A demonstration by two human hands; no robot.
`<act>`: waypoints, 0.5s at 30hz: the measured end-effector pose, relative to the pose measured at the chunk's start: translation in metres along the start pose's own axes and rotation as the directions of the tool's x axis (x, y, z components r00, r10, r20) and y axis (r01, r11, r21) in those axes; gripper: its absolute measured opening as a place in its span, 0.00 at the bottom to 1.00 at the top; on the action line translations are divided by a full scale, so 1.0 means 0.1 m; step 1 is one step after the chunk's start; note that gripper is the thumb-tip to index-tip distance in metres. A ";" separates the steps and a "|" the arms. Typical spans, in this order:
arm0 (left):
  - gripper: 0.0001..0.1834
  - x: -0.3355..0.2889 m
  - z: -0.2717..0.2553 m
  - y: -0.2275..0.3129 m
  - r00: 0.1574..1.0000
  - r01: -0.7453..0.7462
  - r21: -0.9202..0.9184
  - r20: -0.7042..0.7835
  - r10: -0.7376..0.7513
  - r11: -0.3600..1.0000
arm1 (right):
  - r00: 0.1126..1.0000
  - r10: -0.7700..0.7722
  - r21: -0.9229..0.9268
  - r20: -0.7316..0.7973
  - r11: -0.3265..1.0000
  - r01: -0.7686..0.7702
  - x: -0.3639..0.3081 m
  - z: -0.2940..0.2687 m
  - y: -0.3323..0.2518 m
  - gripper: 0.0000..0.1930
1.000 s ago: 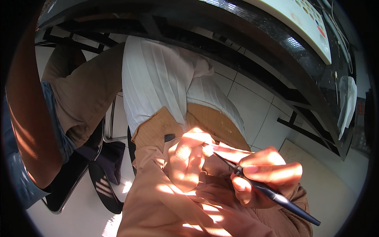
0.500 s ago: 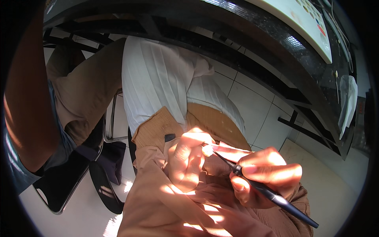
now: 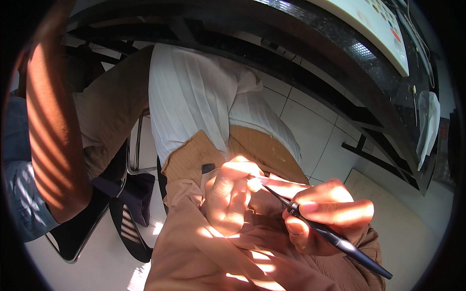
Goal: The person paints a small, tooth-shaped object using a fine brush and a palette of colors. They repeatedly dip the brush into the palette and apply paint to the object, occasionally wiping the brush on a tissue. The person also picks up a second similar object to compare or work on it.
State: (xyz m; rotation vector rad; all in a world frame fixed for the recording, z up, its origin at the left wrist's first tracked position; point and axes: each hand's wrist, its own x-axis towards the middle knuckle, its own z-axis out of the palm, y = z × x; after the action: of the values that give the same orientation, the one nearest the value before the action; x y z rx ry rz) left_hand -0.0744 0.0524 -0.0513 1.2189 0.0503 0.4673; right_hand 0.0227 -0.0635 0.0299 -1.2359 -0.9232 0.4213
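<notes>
My right hand [image 3: 332,213] is closed in a pen grip around a slim, dark pen-shaped tool [image 3: 335,237] with a long tapering handle. Its thin dark shaft runs up and left to my left hand [image 3: 230,196]. The fingers of that hand are curled, with thumb and forefinger pinched together around a small pale piece [image 3: 254,184]. Strong sunlight washes out this piece, so its kind does not show. The tool's tip meets or nearly meets it. Both hands are held close together above my lap, in front of my brown top [image 3: 208,252].
Ahead stands a black glossy table [image 3: 330,34] bearing a white board [image 3: 378,34] with coloured spots, a thin stick [image 3: 415,104] and a clear plastic bag [image 3: 427,128]. On the left, another person's bare arm [image 3: 56,131] and a black chair [image 3: 80,228] are close by.
The other person's arm at the left has swung inward and up into the sunlight. My own hands and the tool have hardly moved.
</notes>
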 end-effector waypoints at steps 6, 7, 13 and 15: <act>0.10 -0.05 0.01 -0.04 0.999 0.019 -0.051 -0.030 -0.020 0.999 | 1.000 0.001 0.001 -0.012 1.000 -0.001 -0.03 0.03 0.00 0.15; 0.10 -0.03 0.01 -0.02 0.999 0.035 -0.052 -0.031 -0.036 0.998 | 1.000 -0.004 -0.007 -0.014 1.000 0.004 -0.02 0.02 0.01 0.14; 0.10 -0.06 -0.03 0.02 0.987 0.156 -0.016 -0.023 -0.156 0.988 | 0.999 -0.020 -0.004 -0.051 1.000 0.020 0.02 -0.03 0.01 0.14; 0.10 -0.03 0.00 0.07 0.964 0.249 -0.123 -0.066 -0.258 0.961 | 0.985 0.007 -0.021 -0.171 1.000 -0.011 -0.04 0.04 0.00 0.13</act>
State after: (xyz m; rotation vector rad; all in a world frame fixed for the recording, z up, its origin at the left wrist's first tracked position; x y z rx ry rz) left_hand -0.0791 0.0531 -0.0455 1.0630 0.2442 0.2906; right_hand 0.0171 -0.0635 0.0286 -1.2752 -0.7778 0.3077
